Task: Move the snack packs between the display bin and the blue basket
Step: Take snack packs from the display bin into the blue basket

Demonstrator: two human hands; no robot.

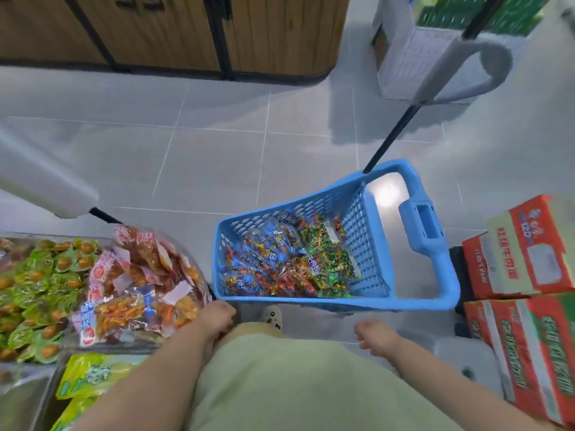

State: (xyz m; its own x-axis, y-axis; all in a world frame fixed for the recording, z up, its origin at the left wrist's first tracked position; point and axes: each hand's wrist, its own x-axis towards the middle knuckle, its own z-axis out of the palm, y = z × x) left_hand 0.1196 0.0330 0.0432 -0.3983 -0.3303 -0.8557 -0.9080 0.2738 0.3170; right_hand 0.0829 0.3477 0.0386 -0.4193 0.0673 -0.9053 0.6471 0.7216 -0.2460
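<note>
**Both hands low between bin and basket**

The left hand lay at the near corner of the display bin, knuckles up and fingers curled down over the edge. Whether they held anything could not be told, as the fingertips were out of sight. The right hand hung loose in front of the body with its fingers slackly bent and nothing in it, just short of the blue basket.

Just beside the left hand, the bin's near compartment was heaped with red-and-orange snack packs. Further left lay a mass of green packs, and below them, nearer the person, some yellow-green packs.

The basket stood on the grey tiled floor right of the bin, its near rim close to both hands. A mixed layer of blue, green and red snack packs covered its bottom. Its blue handle sat at the right end, and a black pole rose from its far corner.

A light shoe showed between the hands, above a pale green garment. Red-and-green cardboard boxes were stacked to the right, and wooden cabinets lined the far side.
</note>
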